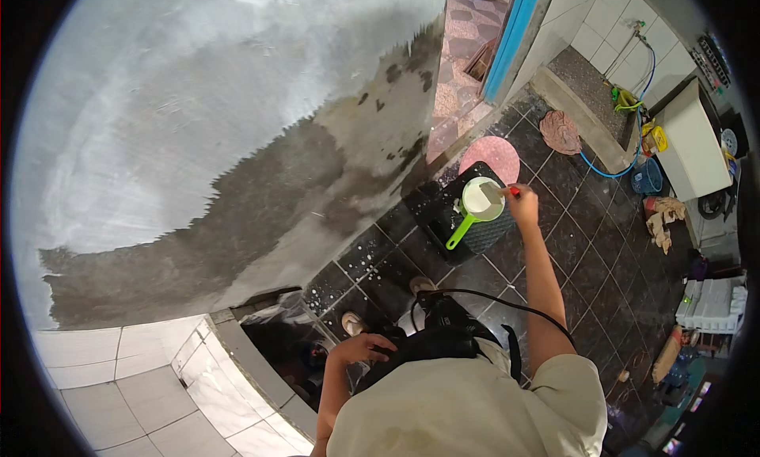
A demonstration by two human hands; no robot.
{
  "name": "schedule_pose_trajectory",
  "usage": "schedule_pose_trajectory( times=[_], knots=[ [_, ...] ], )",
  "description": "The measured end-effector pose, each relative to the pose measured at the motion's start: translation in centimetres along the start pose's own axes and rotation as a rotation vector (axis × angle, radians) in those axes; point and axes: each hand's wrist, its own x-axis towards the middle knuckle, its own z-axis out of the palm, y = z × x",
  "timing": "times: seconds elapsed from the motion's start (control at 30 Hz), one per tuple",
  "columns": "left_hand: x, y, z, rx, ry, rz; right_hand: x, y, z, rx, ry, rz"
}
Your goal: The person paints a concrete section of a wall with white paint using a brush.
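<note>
My right hand (523, 206) grips the red handle of a flat paintbrush (491, 193). Its bristle end is down in a dipper (502, 214) with a lime-green handle, which holds white paint. The dipper sits on a black textured stool or crate (484, 238); which one, I cannot tell. My left hand (367, 346) rests by my waist against black cloth, fingers loosely bent, with nothing visible in it. To the left rises a wall (178, 130), white-coated above a jagged edge and bare dark grey below.
A pink round item (491, 157) lies beyond the stool. White drips spot the dark floor tiles (362, 261) along the wall. A blue-framed doorway (513, 38) opens ahead. A brown cloth (560, 132), a blue hose (611, 175) and a blue basket (646, 176) are to the right.
</note>
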Motion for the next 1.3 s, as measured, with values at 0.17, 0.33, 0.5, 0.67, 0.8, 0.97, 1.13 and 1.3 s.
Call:
schedule_pose_trajectory(
  times=[0.17,0.33,0.5,0.67,0.8,0.97,1.13,1.3],
  knots=[
    [0.9,0.4,2.2,-0.208,0.037,-0.253,-0.2,4.6,4.1,-0.096,-0.154,0.062],
    [0.2,-0.2,3.8,-0.397,0.233,-0.239,-1.1,6.0,5.9,-0.118,-0.261,0.097],
    [0.4,1.1,3.3,-0.472,0.257,-0.305,-2.0,6.0,5.8,-0.055,-0.083,0.082],
    [1.0,0.8,3.0,-0.489,0.249,-0.332,-3.1,5.2,5.0,0.024,0.099,0.095],
    [1.9,1.0,2.6,-0.461,0.211,-0.356,-4.7,7.7,5.2,0.32,0.27,0.358],
    [2.1,1.0,3.1,-0.425,0.228,-0.333,-6.3,7.4,4.9,0.983,0.361,0.927],
    [2.8,1.7,3.6,-0.524,0.373,-0.245,-8.4,9.1,3.6,1.378,-0.036,1.32],
    [5.8,-6.7,7.9,-1.004,0.702,-0.288,-9.4,8.0,3.4,1.343,0.08,1.075]
  ],
)
